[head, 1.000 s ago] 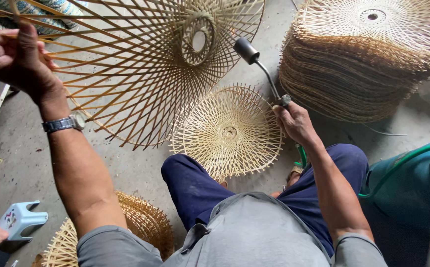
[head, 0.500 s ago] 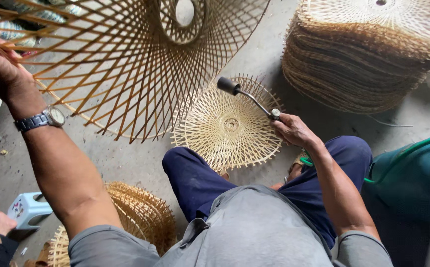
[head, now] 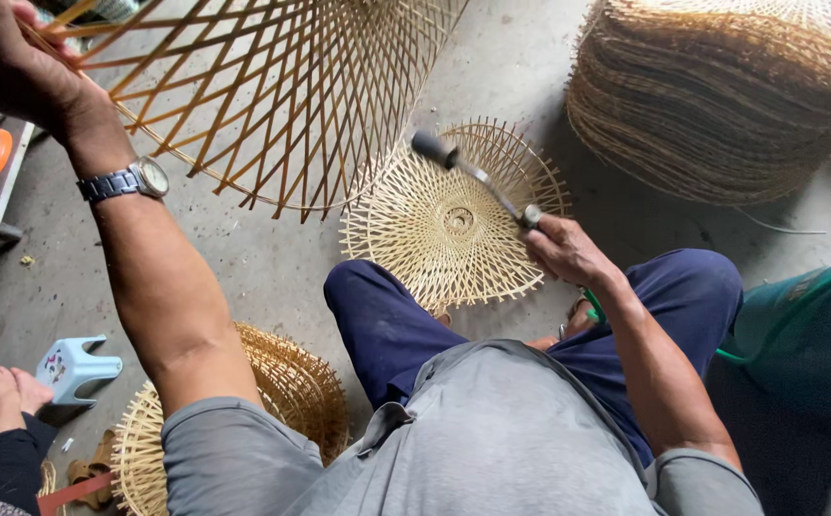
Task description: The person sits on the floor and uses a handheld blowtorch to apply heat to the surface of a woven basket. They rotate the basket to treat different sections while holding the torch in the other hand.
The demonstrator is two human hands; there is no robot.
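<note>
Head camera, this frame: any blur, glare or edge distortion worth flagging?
Head view: soft, even daylight, no glare; the torch tool in the right hand looks slightly smeared; wide-lens curving bends the stacked woven frames at the edge; the left hand is cropped at the corner.

Bamboo lattice frame (head: 272, 96): thin split strips, pale tan, matt, dry-looking. Flat woven disc (head: 453, 220): same pale bamboo, finer weave. Torch wand (head: 477, 177): shiny metal tube w/ dull black tip. Wristwatch (head: 129, 180): polished steel band. Floor (head: 272, 277): rough grey concrete. Trousers (head: 387, 325): navy cloth, matt. Small stool (head: 76, 363): smooth plastic.
</note>
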